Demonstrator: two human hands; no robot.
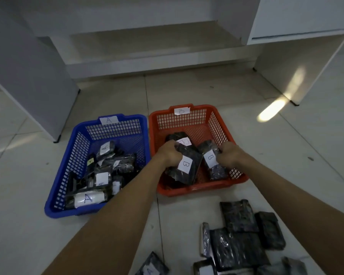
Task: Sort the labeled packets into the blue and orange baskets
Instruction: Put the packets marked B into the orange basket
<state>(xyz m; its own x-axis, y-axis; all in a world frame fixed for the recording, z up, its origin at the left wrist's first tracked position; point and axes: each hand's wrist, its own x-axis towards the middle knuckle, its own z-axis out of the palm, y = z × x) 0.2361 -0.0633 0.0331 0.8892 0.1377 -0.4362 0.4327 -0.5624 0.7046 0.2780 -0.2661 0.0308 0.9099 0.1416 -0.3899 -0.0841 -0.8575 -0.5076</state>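
Two baskets stand side by side on the floor: a blue basket [60, 187] tagged A on the left and an orange basket [220, 124] tagged B on the right. Both my hands are inside the orange one. My left hand [168, 153] grips a black packet labelled B [184, 169]. My right hand [231, 155] grips another black packet labelled B [212, 157]. A third packet [179, 136] lies behind them in the orange basket. The blue basket holds several black packets labelled A [99, 175].
A loose pile of black packets [240, 241] lies on the floor tiles at the lower right, one labelled packet [151, 266] at the bottom edge. White cabinets and shelves [147, 46] stand behind the baskets. A bright patch of light falls on the floor at right.
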